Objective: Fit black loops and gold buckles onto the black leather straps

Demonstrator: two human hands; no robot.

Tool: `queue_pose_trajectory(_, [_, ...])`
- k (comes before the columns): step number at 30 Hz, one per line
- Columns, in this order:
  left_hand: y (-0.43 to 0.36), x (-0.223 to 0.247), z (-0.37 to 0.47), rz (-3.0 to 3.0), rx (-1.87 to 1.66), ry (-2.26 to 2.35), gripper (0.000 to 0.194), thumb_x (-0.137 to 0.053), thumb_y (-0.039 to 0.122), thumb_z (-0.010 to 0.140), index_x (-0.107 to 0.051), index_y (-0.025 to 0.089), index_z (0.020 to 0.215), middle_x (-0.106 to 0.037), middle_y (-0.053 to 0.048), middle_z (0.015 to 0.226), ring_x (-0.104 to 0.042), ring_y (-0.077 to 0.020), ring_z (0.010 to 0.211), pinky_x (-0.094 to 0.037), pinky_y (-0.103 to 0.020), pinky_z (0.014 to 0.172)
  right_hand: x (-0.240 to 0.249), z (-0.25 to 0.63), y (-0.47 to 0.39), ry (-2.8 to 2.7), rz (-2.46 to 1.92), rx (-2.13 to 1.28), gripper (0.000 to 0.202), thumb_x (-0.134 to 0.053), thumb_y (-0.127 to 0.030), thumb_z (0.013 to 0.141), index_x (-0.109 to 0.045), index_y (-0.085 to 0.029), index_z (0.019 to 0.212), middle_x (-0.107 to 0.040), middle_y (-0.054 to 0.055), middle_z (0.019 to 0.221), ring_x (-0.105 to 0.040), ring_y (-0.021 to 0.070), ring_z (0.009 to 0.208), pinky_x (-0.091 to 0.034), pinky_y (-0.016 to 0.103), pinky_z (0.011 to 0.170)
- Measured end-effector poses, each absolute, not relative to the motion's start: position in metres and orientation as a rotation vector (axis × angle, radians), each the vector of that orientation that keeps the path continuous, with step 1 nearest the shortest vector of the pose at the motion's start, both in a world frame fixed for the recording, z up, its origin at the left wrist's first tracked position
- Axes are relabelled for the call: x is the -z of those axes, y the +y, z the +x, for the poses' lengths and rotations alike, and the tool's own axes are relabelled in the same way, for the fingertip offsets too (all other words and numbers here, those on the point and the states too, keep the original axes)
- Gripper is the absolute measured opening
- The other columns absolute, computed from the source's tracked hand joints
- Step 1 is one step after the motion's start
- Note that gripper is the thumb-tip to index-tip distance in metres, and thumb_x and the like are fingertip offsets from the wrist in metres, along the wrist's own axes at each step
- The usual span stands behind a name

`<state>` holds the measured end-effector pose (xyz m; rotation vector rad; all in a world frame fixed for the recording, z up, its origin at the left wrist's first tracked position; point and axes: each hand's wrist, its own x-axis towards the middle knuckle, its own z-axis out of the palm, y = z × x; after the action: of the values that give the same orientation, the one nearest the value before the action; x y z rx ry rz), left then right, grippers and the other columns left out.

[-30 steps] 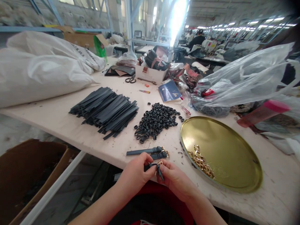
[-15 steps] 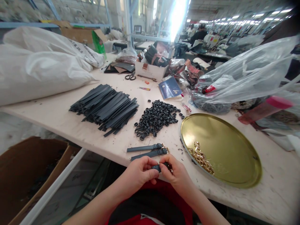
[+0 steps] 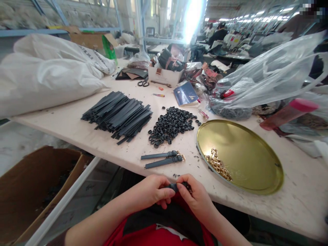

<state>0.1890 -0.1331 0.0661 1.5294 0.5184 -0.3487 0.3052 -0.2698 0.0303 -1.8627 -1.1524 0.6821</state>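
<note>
Between my two hands is a short dark strap with a gold buckle at its right end, mostly covered by fingers. My left hand pinches its left part, and my right hand grips it close to the buckle. Just beyond them, two finished-looking straps with gold buckles lie side by side on the table. Farther off are a heap of small black loops and a pile of flat dark strips. Gold buckles lie in the round gold tray to the right.
A white sack fills the table's left side. Scissors, a blue booklet and a white box sit at the back. Plastic bags and a pink-capped bottle stand right. An open carton is below left.
My hands, still on the strap, have come slightly lower, off the table edge towards my body. The view has shifted a little; the things on the table lie as before.
</note>
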Motion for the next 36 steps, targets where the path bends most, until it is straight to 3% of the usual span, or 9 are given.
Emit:
queue_pose_trajectory(5, [-0.131, -0.062, 0.189, 1.673, 0.380, 0.534, 0.022, -0.044, 0.029, 0.076, -0.053, 0.015, 0.061, -0.053, 0.004, 0.049, -0.049, -0.0084, 0.042, -0.035, -0.018, 0.044, -0.026, 0.305, -0.268, -1.244, -1.857, -0.616, 0.009, -0.042, -0.024, 0.084, -0.051, -0.020, 0.082, -0.057, 0.001, 0.073, -0.053, 0.0143, 0.067, -0.041, 0.025, 0.061])
queue_pose_trajectory(16, [-0.120, -0.061, 0.198, 1.679, 0.343, 0.520, 0.019, -0.041, 0.027, 0.075, -0.054, 0.017, 0.064, -0.055, 0.002, 0.055, -0.053, -0.0108, 0.046, -0.038, -0.019, 0.046, -0.021, 0.306, -0.249, -1.335, -1.877, -0.538, 0.012, -0.040, -0.022, 0.085, -0.051, -0.020, 0.084, -0.061, 0.003, 0.075, -0.057, 0.0163, 0.069, -0.043, 0.027, 0.062])
queue_pose_trajectory(20, [-0.113, -0.053, 0.206, 1.764, 0.301, 0.483, 0.022, -0.038, 0.024, 0.077, -0.058, 0.017, 0.074, -0.058, 0.002, 0.057, -0.056, -0.0125, 0.050, -0.040, -0.020, 0.049, -0.022, 0.315, -0.230, -1.369, -1.879, -0.544, 0.016, -0.036, -0.023, 0.087, -0.052, -0.020, 0.085, -0.062, 0.003, 0.076, -0.057, 0.0167, 0.070, -0.043, 0.027, 0.062])
queue_pose_trajectory(25, [-0.054, -0.058, 0.223, 2.448, 0.026, 0.593, 0.027, -0.046, 0.039, 0.081, -0.065, 0.020, 0.079, -0.065, -0.002, 0.076, -0.060, -0.0164, 0.073, -0.042, -0.022, 0.064, -0.020, 0.346, -0.192, -1.426, -1.971, -0.276, 0.018, -0.039, -0.024, 0.087, -0.055, -0.019, 0.081, -0.060, 0.006, 0.081, -0.055, 0.0200, 0.077, -0.041, 0.033, 0.069])
queue_pose_trajectory(28, [0.000, -0.066, 0.225, 2.711, -0.186, 0.986, 0.029, -0.039, 0.033, 0.087, -0.061, 0.016, 0.094, -0.061, -0.010, 0.096, -0.056, -0.0215, 0.091, -0.040, -0.029, 0.079, -0.008, 0.358, -0.175, -1.436, -1.980, -0.198, 0.018, -0.041, -0.023, 0.086, -0.058, -0.018, 0.083, -0.059, 0.008, 0.089, -0.054, 0.0215, 0.083, -0.041, 0.036, 0.075])
queue_pose_trajectory(31, [0.041, -0.064, 0.224, 2.747, -0.247, 1.216, 0.025, -0.039, 0.023, 0.086, -0.057, 0.010, 0.097, -0.055, -0.017, 0.101, -0.053, -0.0271, 0.095, -0.039, -0.036, 0.079, 0.006, 0.359, -0.171, -1.415, -1.961, -0.183, 0.019, -0.041, -0.025, 0.087, -0.058, -0.018, 0.086, -0.060, 0.008, 0.091, -0.054, 0.0220, 0.086, -0.042, 0.038, 0.078])
queue_pose_trajectory(36, [0.053, -0.059, 0.223, 2.760, -0.276, 1.281, 0.019, -0.039, 0.021, 0.084, -0.054, 0.012, 0.092, -0.054, -0.016, 0.096, -0.053, -0.0288, 0.093, -0.040, -0.037, 0.075, 0.012, 0.354, -0.177, -1.335, -1.939, -0.116, 0.018, -0.044, -0.027, 0.085, -0.057, -0.019, 0.093, -0.060, 0.009, 0.097, -0.054, 0.0231, 0.093, -0.042, 0.040, 0.083])
